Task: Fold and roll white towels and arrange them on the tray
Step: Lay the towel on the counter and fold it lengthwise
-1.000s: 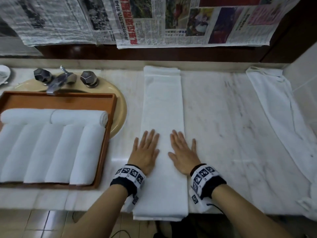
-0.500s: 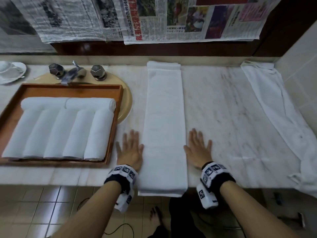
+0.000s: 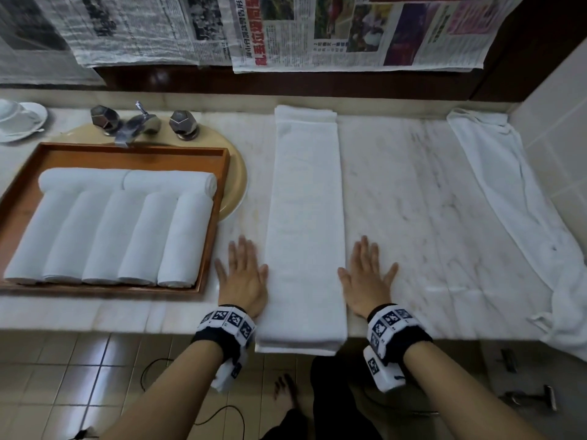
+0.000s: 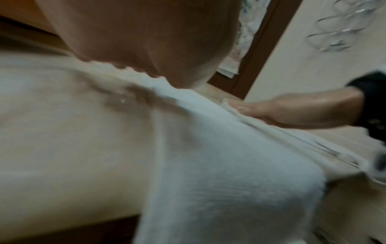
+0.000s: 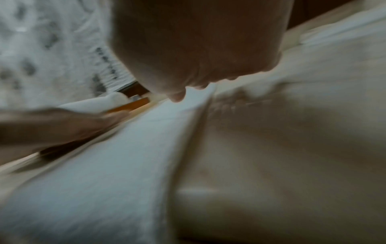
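Note:
A white towel [image 3: 305,223], folded into a long narrow strip, runs from the back wall to the counter's front edge, its near end hanging slightly over. My left hand [image 3: 243,274] lies flat on the marble [image 3: 413,217] along the strip's left edge, fingers straight. On the strip's right edge my right hand [image 3: 368,274] lies flat the same way. Neither hand holds anything. The wooden tray [image 3: 219,198] at the left carries several rolled white towels [image 3: 108,236], with two more laid across their far ends. Both wrist views are blurred and show the towel [image 4: 229,181] [image 5: 100,181] beside each palm.
An unfolded white towel [image 3: 514,211] lies crumpled along the right wall, hanging off the counter. A beige sink [image 3: 235,182] with a metal tap [image 3: 139,123] sits behind the tray. A cup and saucer [image 3: 19,120] stand far left. Newspapers [image 3: 317,30] hang above.
My hands have slid off the top of the towel outward to its two long edges and now rest on the marble. The head view has shifted, bringing the tray further in.

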Demonstrator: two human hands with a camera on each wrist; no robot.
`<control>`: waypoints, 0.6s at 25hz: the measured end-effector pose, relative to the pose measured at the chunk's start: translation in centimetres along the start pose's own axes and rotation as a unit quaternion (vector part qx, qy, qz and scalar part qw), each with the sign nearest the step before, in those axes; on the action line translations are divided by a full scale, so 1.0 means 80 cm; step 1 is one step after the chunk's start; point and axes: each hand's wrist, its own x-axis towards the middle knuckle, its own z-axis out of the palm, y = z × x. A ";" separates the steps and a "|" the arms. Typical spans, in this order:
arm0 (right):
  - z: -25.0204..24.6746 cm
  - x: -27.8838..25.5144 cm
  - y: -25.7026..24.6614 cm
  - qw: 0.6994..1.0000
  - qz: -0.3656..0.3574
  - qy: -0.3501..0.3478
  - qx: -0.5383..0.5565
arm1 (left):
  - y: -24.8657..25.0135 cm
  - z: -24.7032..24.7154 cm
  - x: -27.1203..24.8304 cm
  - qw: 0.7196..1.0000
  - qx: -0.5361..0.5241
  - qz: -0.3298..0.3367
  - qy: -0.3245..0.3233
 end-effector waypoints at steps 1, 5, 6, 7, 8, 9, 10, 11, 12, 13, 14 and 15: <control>0.005 -0.004 -0.012 0.999 -0.042 0.007 -0.014 | 0.015 0.003 -0.001 0.998 -0.002 0.055 -0.006; 0.027 -0.010 -0.033 0.993 -0.103 0.000 -0.050 | 0.047 0.014 -0.003 0.989 0.037 0.135 -0.052; 0.025 -0.006 -0.031 0.994 -0.095 0.002 -0.049 | 0.046 0.012 0.002 0.990 0.045 0.125 -0.054; 0.019 0.003 -0.029 0.994 -0.092 0.001 -0.054 | 0.046 0.006 0.011 0.990 0.051 0.119 -0.057; 0.011 0.010 -0.030 0.994 -0.094 -0.006 -0.060 | 0.048 0.000 0.019 0.990 0.054 0.116 -0.063; 0.002 0.021 -0.032 0.993 -0.097 -0.013 -0.062 | 0.053 -0.009 0.031 0.989 0.057 0.114 -0.069; -0.007 0.031 -0.035 0.993 -0.096 -0.019 -0.061 | 0.058 -0.017 0.043 0.990 0.058 0.110 -0.074; -0.014 0.043 -0.038 0.993 -0.096 -0.019 -0.062 | 0.062 -0.022 0.056 0.990 0.060 0.105 -0.074; -0.022 0.058 -0.039 0.993 -0.096 -0.018 -0.067 | 0.066 -0.027 0.070 0.990 0.062 0.101 -0.072; -0.031 0.071 -0.041 0.993 -0.096 -0.021 -0.073 | 0.069 -0.030 0.083 0.991 0.066 0.096 -0.069; -0.043 0.086 -0.043 0.992 -0.094 -0.027 -0.075 | 0.071 -0.036 0.097 0.991 0.069 0.088 -0.068; -0.055 0.099 -0.045 0.992 -0.094 -0.036 -0.076 | 0.074 -0.043 0.112 0.992 0.073 0.079 -0.071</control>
